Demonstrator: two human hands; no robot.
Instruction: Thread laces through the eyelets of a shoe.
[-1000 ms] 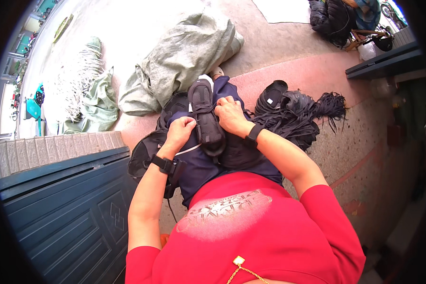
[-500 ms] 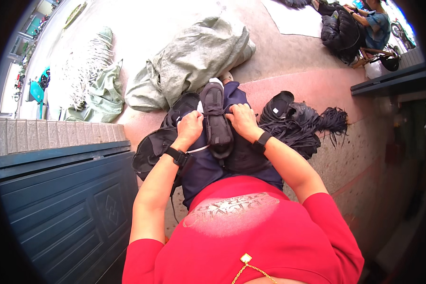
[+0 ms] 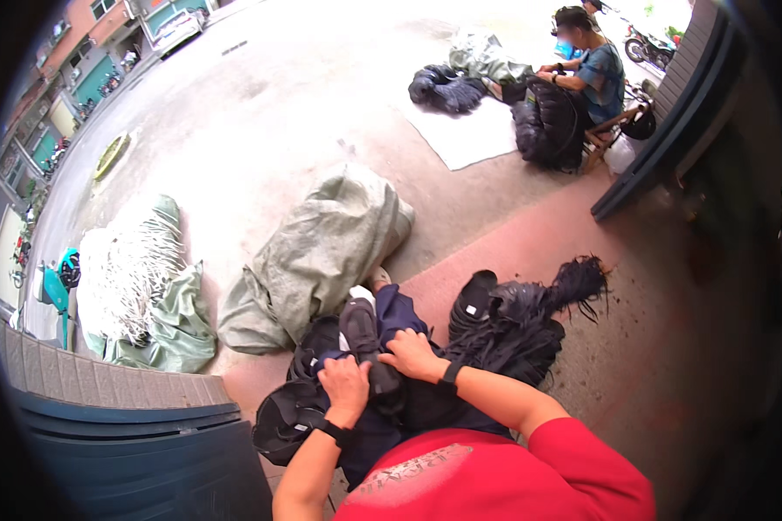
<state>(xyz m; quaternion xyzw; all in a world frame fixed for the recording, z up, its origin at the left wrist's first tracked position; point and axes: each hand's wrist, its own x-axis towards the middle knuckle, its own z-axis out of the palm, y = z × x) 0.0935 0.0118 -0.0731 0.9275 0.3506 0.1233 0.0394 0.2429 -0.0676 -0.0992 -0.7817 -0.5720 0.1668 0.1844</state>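
Observation:
A black sneaker (image 3: 359, 326) with a pale toe end rests on my lap, its toe pointing away from me. My left hand (image 3: 345, 388) is closed at the shoe's left side, thumb against it. On the other side, my right hand (image 3: 413, 354) has its fingers pinched together by the shoe's lacing. Whatever thin thing the fingers hold is too small to make out. More black shoes, one a dark upper (image 3: 288, 421), lie by my left thigh. To my right lies a heap of black laces (image 3: 517, 326) with another black shoe (image 3: 473, 304) beside it.
A large grey-green sack (image 3: 321, 252) lies just ahead. Left of it, a bundle of white laces (image 3: 135, 269) spreads over green sacking (image 3: 182, 326). A blue metal door (image 3: 139, 464) stands at left. Far right, a seated person (image 3: 595, 78) works beside a black bundle (image 3: 547, 130).
My view has tilted up and turned, showing more of the yard and the seated person. Both hands stay beside the sneaker and are now nearer each other.

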